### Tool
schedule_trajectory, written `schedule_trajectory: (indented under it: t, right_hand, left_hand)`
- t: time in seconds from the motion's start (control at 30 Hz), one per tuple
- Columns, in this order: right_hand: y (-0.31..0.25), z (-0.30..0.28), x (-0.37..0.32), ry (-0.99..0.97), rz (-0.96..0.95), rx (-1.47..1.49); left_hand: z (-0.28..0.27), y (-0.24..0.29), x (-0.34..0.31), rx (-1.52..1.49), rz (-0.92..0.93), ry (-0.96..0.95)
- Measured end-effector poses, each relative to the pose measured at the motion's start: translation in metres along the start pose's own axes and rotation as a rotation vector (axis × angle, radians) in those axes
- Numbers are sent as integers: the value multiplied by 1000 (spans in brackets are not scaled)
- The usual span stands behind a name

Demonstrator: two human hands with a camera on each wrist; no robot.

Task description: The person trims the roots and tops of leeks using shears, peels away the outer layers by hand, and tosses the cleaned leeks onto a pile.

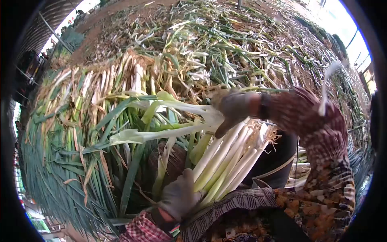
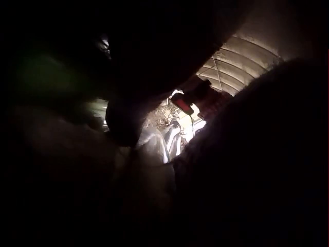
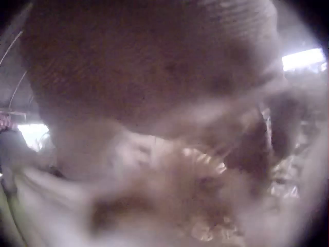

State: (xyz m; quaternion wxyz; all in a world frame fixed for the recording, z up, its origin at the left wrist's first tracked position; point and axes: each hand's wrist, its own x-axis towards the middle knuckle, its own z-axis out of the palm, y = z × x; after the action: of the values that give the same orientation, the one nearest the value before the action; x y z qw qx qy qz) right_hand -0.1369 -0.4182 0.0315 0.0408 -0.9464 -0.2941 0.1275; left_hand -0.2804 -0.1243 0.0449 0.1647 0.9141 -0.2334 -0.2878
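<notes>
A gloved left hand grips a bundle of large green onions low in the head view. Their white stalks slant up to the right and end in stringy roots. Above them, the gloved right hand pinches pale, translucent onion leaves that trail off to the left in two strands. Mostly dark, the left wrist view has only a bright gap showing whitish stalks. A glove fills much of the blurred right wrist view, with pale stalks at the lower left.
A long row of unpeeled green onions lies on the left, roots away from the person and green tops nearer. Stripped leaves litter the ground beyond. A patterned apron covers the lap, and more pale stalks lie on the right.
</notes>
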Motion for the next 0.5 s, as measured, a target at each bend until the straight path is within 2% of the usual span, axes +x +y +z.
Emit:
schedule_trajectory:
  t: [0.1, 0.13, 0.2, 0.3, 0.33, 0.37, 0.4, 0.47, 0.5]
  right_hand:
    - [-7, 12, 64, -584, -199, -9]
    - [8, 16, 82, -602, -177, -91]
    - [91, 14, 116, -352, -26, -383]
    - [277, -10, 168, 81, 168, -792]
    - [316, -11, 177, 98, 123, -793]
    - [299, -1, 166, -169, 64, -334]
    - [259, -8, 158, -409, 24, 111]
    - [119, -10, 153, -946, 336, 86]
    - [53, -5, 135, -923, 265, 120]
  left_hand:
    - [0, -7, -2, -56, 64, 23]
    - [0, -9, -2, -29, 74, 39]
    - [0, -14, -3, 36, 96, 55]
    - [6, -24, -4, 377, 233, 267]
    - [7, -28, -5, 416, 234, 288]
    - [8, -30, -4, 446, 251, 310]
    - [11, -32, 1, 479, 266, 360]
    - [17, -36, 5, 429, 281, 394]
    - [17, -35, 6, 412, 282, 404]
